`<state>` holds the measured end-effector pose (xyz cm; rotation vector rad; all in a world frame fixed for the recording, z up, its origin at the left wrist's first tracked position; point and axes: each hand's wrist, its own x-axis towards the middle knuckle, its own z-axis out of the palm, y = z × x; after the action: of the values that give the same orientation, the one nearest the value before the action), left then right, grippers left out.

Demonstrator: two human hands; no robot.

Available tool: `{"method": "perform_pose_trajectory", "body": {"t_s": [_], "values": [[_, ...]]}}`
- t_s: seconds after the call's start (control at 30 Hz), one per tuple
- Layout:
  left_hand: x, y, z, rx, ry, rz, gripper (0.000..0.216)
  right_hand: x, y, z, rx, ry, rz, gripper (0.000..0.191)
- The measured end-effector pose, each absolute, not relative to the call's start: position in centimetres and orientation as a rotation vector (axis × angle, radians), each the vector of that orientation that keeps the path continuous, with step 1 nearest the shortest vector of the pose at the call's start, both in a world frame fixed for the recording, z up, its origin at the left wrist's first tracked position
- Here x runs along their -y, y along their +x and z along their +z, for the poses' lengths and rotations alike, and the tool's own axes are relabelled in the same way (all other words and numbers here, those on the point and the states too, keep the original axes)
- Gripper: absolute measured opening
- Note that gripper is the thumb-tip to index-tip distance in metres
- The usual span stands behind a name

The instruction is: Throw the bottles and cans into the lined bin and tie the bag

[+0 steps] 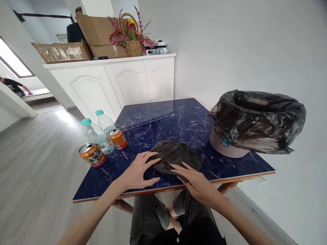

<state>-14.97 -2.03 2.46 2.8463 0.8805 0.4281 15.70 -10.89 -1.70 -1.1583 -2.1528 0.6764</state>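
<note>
A crumpled black plastic bag (176, 154) lies on the blue marbled table (158, 124), close to its front edge. My left hand (141, 170) rests at the bag's left side, fingers spread and the thumb apart on the tabletop. On the bag's front right part lies my right hand (192, 178), its fingers stretched out over the plastic. Neither hand is wrapped around anything. To the right stands a pinkish trash bin (227, 149), lined with a black trash bag (258, 126) folded over its rim.
At the table's left stand two orange cans (93, 157) and two clear bottles (95, 134) with teal caps. Behind is a white cabinet (87, 88) bearing cardboard boxes (63, 51) and a flower basket (133, 47). Two people are in the background at left.
</note>
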Motion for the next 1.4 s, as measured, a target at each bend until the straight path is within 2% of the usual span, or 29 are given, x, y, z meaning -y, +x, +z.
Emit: {"method": "perform_pose_trajectory", "body": {"t_s": [0.07,0.2,0.33,0.43,0.57,0.7,0.87,1.03,1.2,1.4], "values": [[2.6,-15.2,2.9,-0.877,2.825,0.443,0.064,11.6,16.5,-0.8,2.047,-1.176,0.862,0.05],[3.5,-15.1,3.6,-0.814,2.664,0.501,0.032,12.4,17.9,0.7,1.847,-1.209,0.955,0.042],[3.6,-13.9,3.7,-0.981,2.36,0.669,0.039,11.6,18.2,1.2,1.695,-1.295,0.907,0.049],[2.9,-12.6,3.2,-1.167,2.229,0.718,0.051,10.1,18.1,0.5,1.695,-1.389,0.715,0.047],[2.1,-11.1,1.9,-1.32,2.268,0.859,0.033,8.4,18.0,-1.1,1.736,-1.522,0.395,0.042],[2.7,-9.4,1.7,-1.442,2.574,1.061,0.049,8.3,17.0,-0.4,1.672,-1.586,0.058,0.045],[3.3,-7.1,2.2,-1.081,2.902,0.796,0.051,9.0,14.2,1.6,1.95,-1.355,0.056,0.053],[2.1,-6.8,0.2,-1.076,2.943,0.44,0.057,8.3,12.7,-1.4,2.122,-1.421,0.164,0.06],[0.8,-8.9,-1.6,-1.133,2.886,0.396,0.062,7.9,13.9,-4.7,2.154,-1.54,0.107,0.063],[0.2,-10.5,-1.5,-1.177,2.844,0.285,0.063,7.6,14.8,-5.4,2.276,-1.61,-0.008,0.065]]}}
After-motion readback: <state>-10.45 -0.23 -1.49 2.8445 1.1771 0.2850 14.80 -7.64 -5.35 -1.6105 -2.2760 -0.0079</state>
